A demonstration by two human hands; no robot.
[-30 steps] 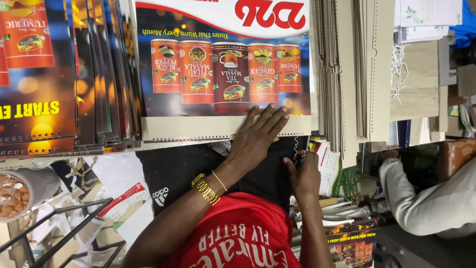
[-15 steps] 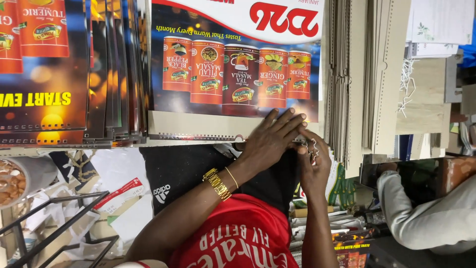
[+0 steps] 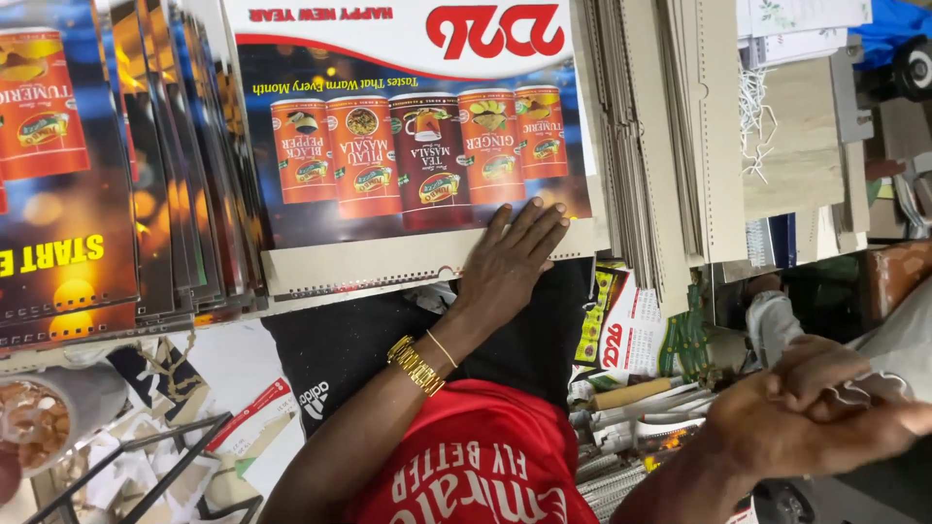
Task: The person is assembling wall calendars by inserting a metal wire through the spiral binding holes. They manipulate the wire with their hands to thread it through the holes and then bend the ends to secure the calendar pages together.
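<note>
Right hand [image 3: 825,408] swung out w/ thin wire hanger [image 3: 879,388] pinched. Left hand [image 3: 510,257] flat, fingers apart, on calendar sheet [image 3: 417,146]; hanger not yet fitted to punched edge.

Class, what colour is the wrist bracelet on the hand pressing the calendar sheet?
Gold bracelet; head view shows it best.

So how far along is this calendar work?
Done: the top calendar has holes punched along its lower edge. In hand: the left hand presses it flat while the right hand pinches a small wire piece. Left: the stack of printed sheets beside it seems to be waiting.
</note>
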